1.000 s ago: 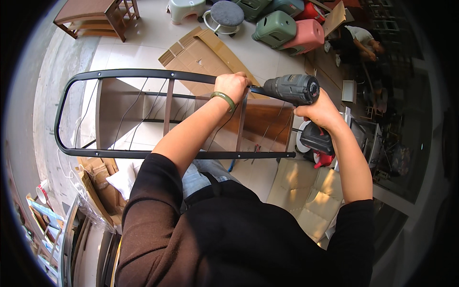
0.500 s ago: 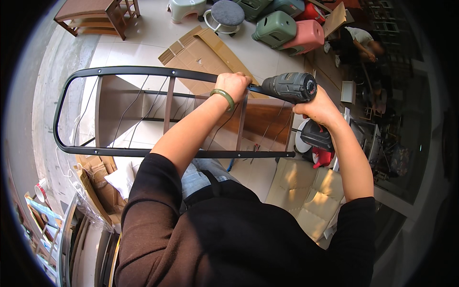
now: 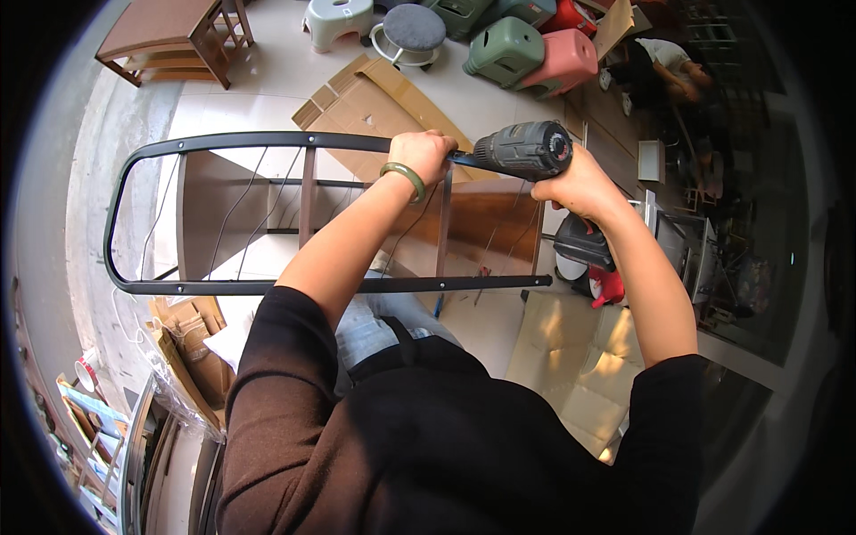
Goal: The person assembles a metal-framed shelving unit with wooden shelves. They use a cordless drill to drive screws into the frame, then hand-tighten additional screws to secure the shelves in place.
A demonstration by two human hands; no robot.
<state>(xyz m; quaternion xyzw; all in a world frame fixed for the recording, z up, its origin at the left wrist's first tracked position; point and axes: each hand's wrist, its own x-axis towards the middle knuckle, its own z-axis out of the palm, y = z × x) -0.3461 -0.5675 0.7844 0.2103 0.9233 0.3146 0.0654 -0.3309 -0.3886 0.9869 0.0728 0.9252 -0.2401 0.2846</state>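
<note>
Over a tiled floor [image 3: 267,71], the left hand [image 3: 423,153] is clenching the far rail of a black frame [image 3: 223,141], likely steadying it against the tool's push. Just beside it, the right hand [image 3: 580,183] is wrapping its fingers around a drill [image 3: 522,150], aiming the bit sideways at the rail by the left knuckles. Brown slats [image 3: 307,192] are spanning the frame; cardboard [image 3: 383,98] is lying beneath.

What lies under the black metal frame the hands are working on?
Under the black metal frame: brown wooden shelf panels, flattened cardboard and pale floor. The left hand covers the spot where the power drill meets it.
</note>
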